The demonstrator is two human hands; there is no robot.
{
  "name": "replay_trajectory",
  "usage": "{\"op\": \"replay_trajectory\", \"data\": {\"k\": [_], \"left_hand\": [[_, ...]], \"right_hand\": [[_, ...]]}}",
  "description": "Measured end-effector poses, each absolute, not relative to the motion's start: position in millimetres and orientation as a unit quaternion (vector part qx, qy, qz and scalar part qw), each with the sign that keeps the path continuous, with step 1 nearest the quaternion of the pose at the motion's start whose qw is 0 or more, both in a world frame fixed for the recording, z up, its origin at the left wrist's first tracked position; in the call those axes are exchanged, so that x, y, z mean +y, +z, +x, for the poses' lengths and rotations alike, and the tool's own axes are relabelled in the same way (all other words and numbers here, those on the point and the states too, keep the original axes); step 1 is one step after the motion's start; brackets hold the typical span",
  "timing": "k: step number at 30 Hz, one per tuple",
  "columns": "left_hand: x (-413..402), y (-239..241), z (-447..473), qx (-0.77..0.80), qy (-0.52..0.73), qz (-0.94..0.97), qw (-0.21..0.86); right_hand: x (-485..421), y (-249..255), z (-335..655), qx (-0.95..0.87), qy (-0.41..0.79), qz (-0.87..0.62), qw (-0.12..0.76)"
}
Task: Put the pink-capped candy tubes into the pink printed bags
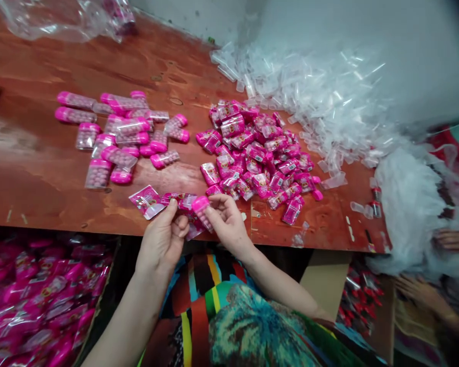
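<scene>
At the table's front edge, my left hand (163, 235) is closed on printed pink plastic sleeves (147, 200), which stick out to its left and lie across to the other hand. My right hand (229, 228) pinches a small clear candy bottle (201, 206) with a pink cap, its lower part close against the sleeve plastic. Whether the bottle is inside a sleeve I cannot tell. Beyond my left hand lies a group of pink-capped bottles (126, 127) filled with round pink candies. Past my right hand is a heap of bottles in pink printed wrap (256, 153).
Clear empty tubes (290, 86) are piled along the wall at the back right of the wooden table (34, 178). A box of pink packs (42, 295) stands lower left. Clear plastic bags (409, 193) hang at the right, near another person's hands (421, 288).
</scene>
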State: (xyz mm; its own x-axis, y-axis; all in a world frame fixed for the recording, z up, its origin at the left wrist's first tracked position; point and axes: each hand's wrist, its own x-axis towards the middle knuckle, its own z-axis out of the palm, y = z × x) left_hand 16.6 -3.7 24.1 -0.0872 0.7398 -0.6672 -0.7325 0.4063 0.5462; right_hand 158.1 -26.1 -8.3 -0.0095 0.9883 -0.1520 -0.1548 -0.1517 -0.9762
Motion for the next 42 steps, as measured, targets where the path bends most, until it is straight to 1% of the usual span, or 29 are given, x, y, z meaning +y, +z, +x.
{"op": "replay_trajectory", "data": {"k": [6,12,18,21,24,28,32,35,42], "left_hand": [[-9,20,31,0.501,0.522,0.055,0.688],[-15,14,34,0.474,0.496,0.103,0.720],[-21,9,34,0.447,0.429,0.166,0.767],[-21,9,32,0.451,0.414,0.168,0.773],[-20,11,31,0.457,0.430,0.178,0.758],[-21,12,35,0.462,0.438,0.190,0.747],[-30,7,43,0.502,0.410,0.196,0.735],[-38,6,44,0.526,0.408,0.201,0.719],[-39,15,38,0.484,0.367,0.255,0.752]], "right_hand": [[-33,-19,162,-0.410,0.527,-0.516,0.536],[-41,-25,164,-0.396,0.573,-0.476,0.537],[-41,-29,165,-0.409,0.562,-0.474,0.541],[-39,-24,169,-0.387,0.599,-0.464,0.525],[-40,-19,174,-0.364,0.636,-0.463,0.498],[-50,-22,176,-0.397,0.655,-0.443,0.465],[-52,-32,171,-0.359,0.682,-0.425,0.475],[-46,-35,172,-0.372,0.675,-0.418,0.480],[-33,-33,187,-0.417,0.720,-0.371,0.413]]}}
